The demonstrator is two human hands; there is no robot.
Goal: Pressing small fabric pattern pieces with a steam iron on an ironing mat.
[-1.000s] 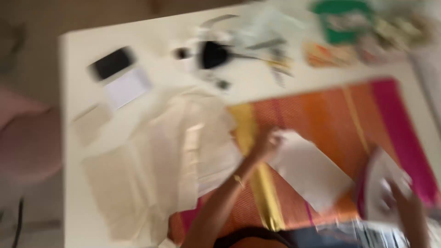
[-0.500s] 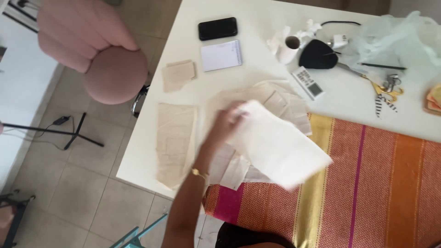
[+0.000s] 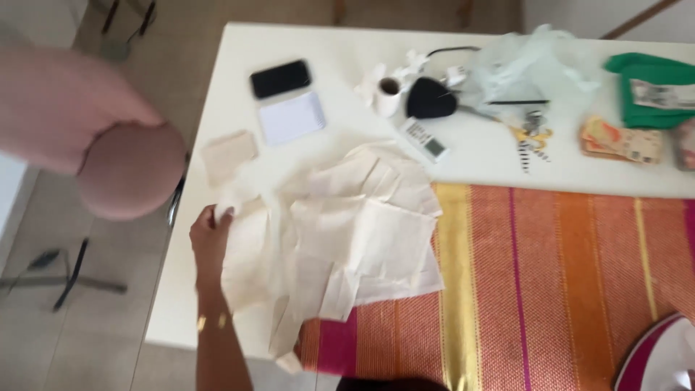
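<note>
My left hand [image 3: 211,235] pinches the left edge of the pile of cream fabric pieces [image 3: 340,239], fingers curled on the cloth at the near-left part of the white table [image 3: 217,87]. My right hand isn't in view, so no read on its grip. Versus half a second back: the big piece I held lifted over the pile is now down flat on it, and the hand has shifted from pile centre to its left edge. The pile's long axis runs roughly left-right, its right end lapping onto the striped orange-pink cloth [image 3: 565,282]; near corner trails off toward the table's near edge. One small cream piece [image 3: 228,154] lies apart, just far-left of the pile. Iron [image 3: 662,358] sits near-right, well clear.
</note>
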